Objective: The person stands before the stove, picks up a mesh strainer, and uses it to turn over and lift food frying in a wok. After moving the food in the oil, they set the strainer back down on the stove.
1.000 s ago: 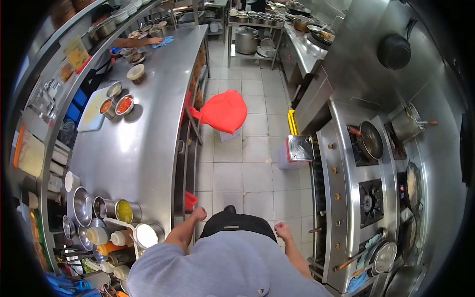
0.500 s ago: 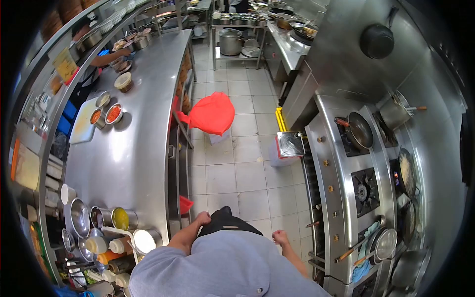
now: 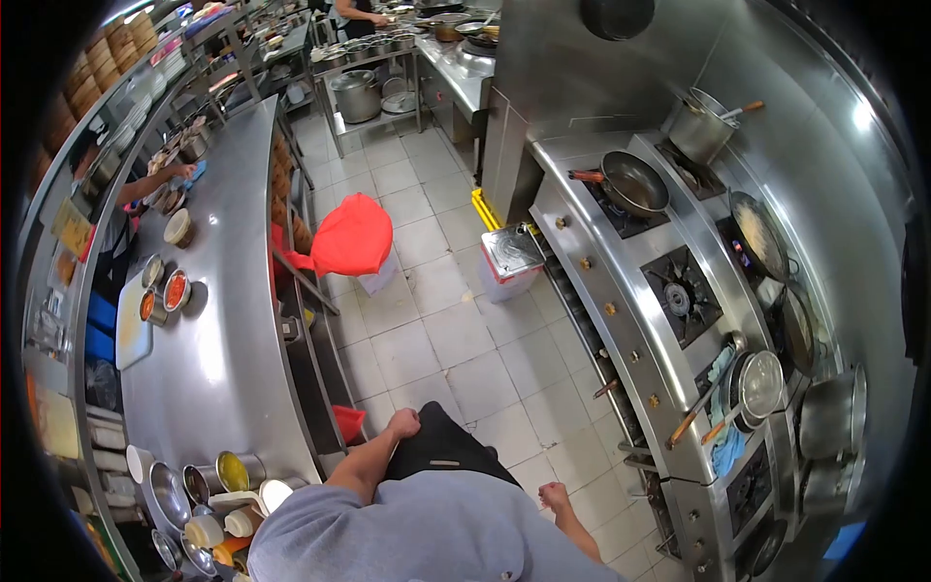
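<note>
My left hand (image 3: 404, 423) is loosely curled beside my dark trouser leg, with nothing seen in it. Lower right, my right hand (image 3: 554, 496) hangs over the tiled floor, also closed, with no object showing. Nearest to the left hand is the steel counter (image 3: 247, 369), with a red item (image 3: 347, 423) on the shelf below its edge. Across from my right hand stands the stove (image 3: 601, 335), bearing a frying pan (image 3: 635, 182) and a strainer (image 3: 761, 383) with a wooden handle. Neither hand touches the counter or the stove.
Ahead on the floor stand a bin covered with a red bag (image 3: 354, 236) and a metal-lidded container (image 3: 512, 252). Bowls of chopped red food (image 3: 176, 290) and squeeze bottles (image 3: 206, 531) line the counter. Another person's arm (image 3: 155, 182) reaches over its far left side.
The view has turned to the right and moved slightly forward, so the counter, red bag and stove sit further left. Both hands stay closed at my sides. The co-worker's hand has shifted near a blue cloth.
</note>
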Demonstrator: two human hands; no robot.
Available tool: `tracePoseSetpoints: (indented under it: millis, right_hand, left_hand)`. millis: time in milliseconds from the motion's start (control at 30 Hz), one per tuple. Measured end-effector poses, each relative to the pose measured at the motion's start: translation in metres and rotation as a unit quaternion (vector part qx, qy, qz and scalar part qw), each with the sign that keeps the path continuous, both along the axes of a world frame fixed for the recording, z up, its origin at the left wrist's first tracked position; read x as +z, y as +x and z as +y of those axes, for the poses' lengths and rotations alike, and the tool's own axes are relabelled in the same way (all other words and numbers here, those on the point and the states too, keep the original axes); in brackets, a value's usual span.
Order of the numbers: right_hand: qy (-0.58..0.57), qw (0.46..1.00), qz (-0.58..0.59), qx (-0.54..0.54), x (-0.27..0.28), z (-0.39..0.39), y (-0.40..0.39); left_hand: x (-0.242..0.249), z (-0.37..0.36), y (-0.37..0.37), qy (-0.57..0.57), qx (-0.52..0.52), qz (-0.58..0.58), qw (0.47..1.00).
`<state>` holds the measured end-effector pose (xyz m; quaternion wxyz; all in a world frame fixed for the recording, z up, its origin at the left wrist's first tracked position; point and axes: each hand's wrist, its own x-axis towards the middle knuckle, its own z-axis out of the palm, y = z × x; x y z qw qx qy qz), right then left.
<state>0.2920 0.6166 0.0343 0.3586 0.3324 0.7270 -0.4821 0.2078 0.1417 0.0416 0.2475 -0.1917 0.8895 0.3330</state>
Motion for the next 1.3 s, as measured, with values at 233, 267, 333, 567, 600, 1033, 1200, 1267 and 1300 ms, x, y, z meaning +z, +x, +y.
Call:
tracePoseSetpoints:
  millis: [233, 267, 333, 567, 600, 1033, 1200, 1267, 1300]
  right_hand:
    - [0.041, 0.999, -0.010, -0.011, 0.005, -0.001, 0.040]
    - [0.052, 0.998, -0.003, -0.022, 0.006, -0.003, 0.036]
    - [0.060, 0.997, 0.002, -0.038, 0.010, -0.007, 0.031]
    - [0.084, 0.993, 0.025, -0.075, 0.021, -0.044, -0.001]
    - [0.085, 0.993, 0.026, -0.075, 0.022, -0.051, -0.007]
    - [0.106, 0.983, 0.057, -0.141, 0.024, -0.116, -0.036]
    - [0.090, 0.988, -0.002, -0.124, 0.012, -0.120, -0.005]
    - [0.072, 0.987, -0.011, -0.141, 0.007, -0.122, 0.002]
    - [0.072, 0.987, -0.011, -0.143, 0.005, -0.124, 0.002]
  left_hand:
    - [-0.021, 0.010, -0.004, 0.039, -0.034, -0.049, 0.997]
    - [-0.025, 0.005, -0.012, 0.046, -0.037, -0.053, 0.997]
    - [-0.026, -0.005, -0.024, 0.061, -0.039, -0.072, 0.995]
    - [-0.020, -0.016, -0.094, 0.025, -0.161, -0.055, 0.985]
    - [-0.020, -0.015, -0.104, 0.034, -0.171, -0.040, 0.984]
    - [-0.040, -0.080, -0.143, -0.026, -0.259, -0.069, 0.963]
    - [-0.057, -0.096, -0.148, -0.017, -0.242, -0.086, 0.966]
    - [-0.055, -0.093, -0.148, 0.003, -0.244, -0.087, 0.966]
    - [-0.054, -0.090, -0.149, 0.007, -0.259, -0.087, 0.962]
